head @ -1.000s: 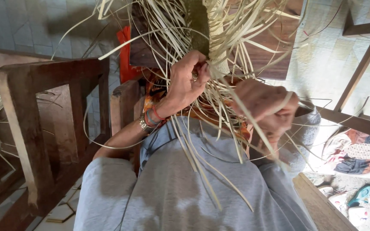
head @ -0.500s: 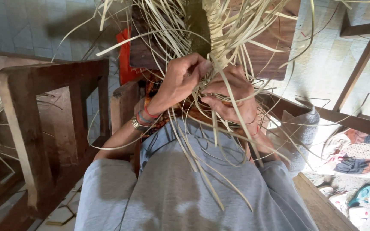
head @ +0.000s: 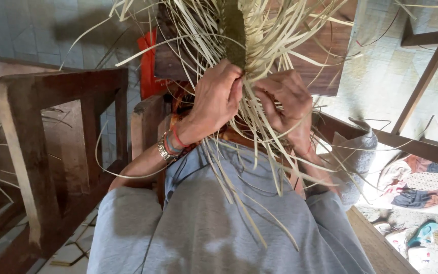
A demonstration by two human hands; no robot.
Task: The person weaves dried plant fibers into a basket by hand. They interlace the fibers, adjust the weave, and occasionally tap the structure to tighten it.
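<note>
saw left hand (head: 218, 99) closed around straw strands (head: 259, 127), right hand (head: 286, 99) pinching same bundle. risk, i judged: dry strands slipping loose or snapping under tight pull.

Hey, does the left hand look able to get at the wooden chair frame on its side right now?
Probably yes: the left hand grips the pale straw strands, and the wooden chair frame stands close beside that forearm with only thin stray strands between.
</note>
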